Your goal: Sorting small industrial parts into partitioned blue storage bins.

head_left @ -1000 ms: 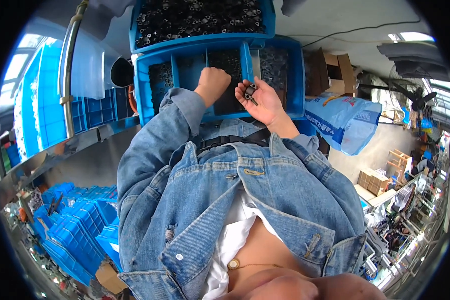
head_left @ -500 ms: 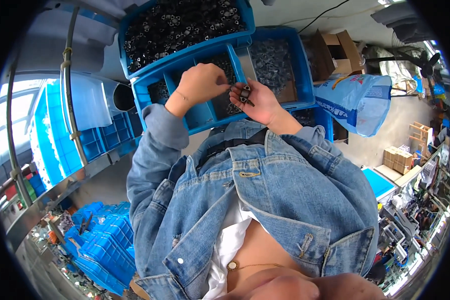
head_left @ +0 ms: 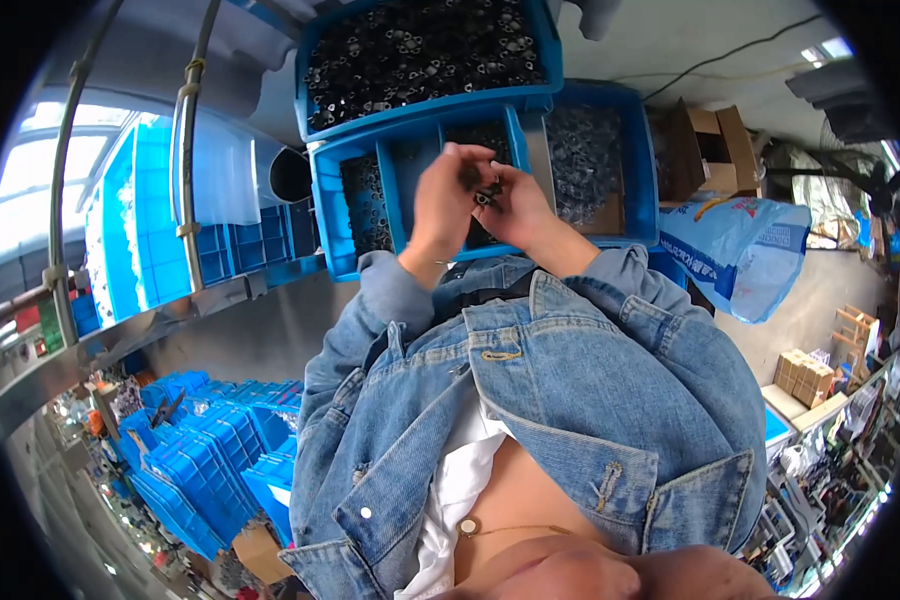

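Note:
Both my hands meet over a divided blue bin. My right hand is closed around small black parts with rounded, holed ends, held at its fingertips. Curled in from the other side, my left hand has its fingers on the same dark cluster. How many pieces are there, and which hand bears each, I cannot make out. Below the hands, one compartment holds dark small parts; the left compartment holds small dark rings.
Behind stands a blue bin heaped with shiny black parts. A bin of grey pieces is at the right, beside an open cardboard box and a blue-white plastic sack. A metal rail and stacked blue crates are on the left.
My left hand has come right and down to join the right hand at the black parts. The right hand has turned inward, its fingers now more closed. The whole view has shifted slightly.

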### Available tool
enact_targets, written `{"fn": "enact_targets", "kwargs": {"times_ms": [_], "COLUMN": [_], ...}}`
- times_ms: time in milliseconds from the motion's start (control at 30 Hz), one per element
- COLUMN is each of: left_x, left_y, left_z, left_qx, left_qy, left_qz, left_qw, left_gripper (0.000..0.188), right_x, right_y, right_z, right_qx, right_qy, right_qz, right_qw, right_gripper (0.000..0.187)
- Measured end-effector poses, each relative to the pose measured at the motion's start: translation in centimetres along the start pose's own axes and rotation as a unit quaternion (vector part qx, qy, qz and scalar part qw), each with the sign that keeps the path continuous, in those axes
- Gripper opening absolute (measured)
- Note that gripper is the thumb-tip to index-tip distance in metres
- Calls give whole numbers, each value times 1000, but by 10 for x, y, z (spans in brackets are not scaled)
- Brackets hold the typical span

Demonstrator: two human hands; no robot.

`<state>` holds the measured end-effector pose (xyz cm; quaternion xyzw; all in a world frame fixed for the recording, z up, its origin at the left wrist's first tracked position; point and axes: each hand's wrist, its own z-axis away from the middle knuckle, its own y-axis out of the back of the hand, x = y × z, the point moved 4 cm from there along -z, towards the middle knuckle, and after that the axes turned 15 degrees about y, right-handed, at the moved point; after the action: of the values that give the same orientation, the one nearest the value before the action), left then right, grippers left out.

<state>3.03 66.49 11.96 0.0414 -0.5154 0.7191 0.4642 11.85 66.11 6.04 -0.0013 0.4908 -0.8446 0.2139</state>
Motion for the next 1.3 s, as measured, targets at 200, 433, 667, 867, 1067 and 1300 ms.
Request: {"fn": "enact_targets", "kwargs": {"times_ms": [200, 433, 667, 867, 1067, 1300], "left_x": [7, 43, 9, 11, 18, 1], "left_y": [-1, 56, 132, 168, 190, 235], "left_z": [16, 88, 189, 200, 179, 160], "left_qx": [91, 201, 402, 514, 521, 465], "left_qy": [-218, -342, -320, -278, -145, -60], "left_qz": [-226, -231, -311, -405, -695, -719], "left_qw": [945, 888, 800, 704, 474, 513], "left_gripper": [39, 35, 23, 15, 54, 62], "right_x": [21, 36, 68, 177, 142, 5], "right_y": [-5, -2, -63, -165, -222, -151], "right_z": [-19, -23, -46, -124, -66, -31], "right_qx": [-68, 51, -5, -351, -400, -377], "right_qy": [-22, -92, -99, 167, 671, 556], "right_qz": [-16, 11, 153, 524, 568, 576], "right_qw": [997, 994, 983, 758, 261, 465], "right_gripper": [19, 22, 27, 26, 24, 21]}}
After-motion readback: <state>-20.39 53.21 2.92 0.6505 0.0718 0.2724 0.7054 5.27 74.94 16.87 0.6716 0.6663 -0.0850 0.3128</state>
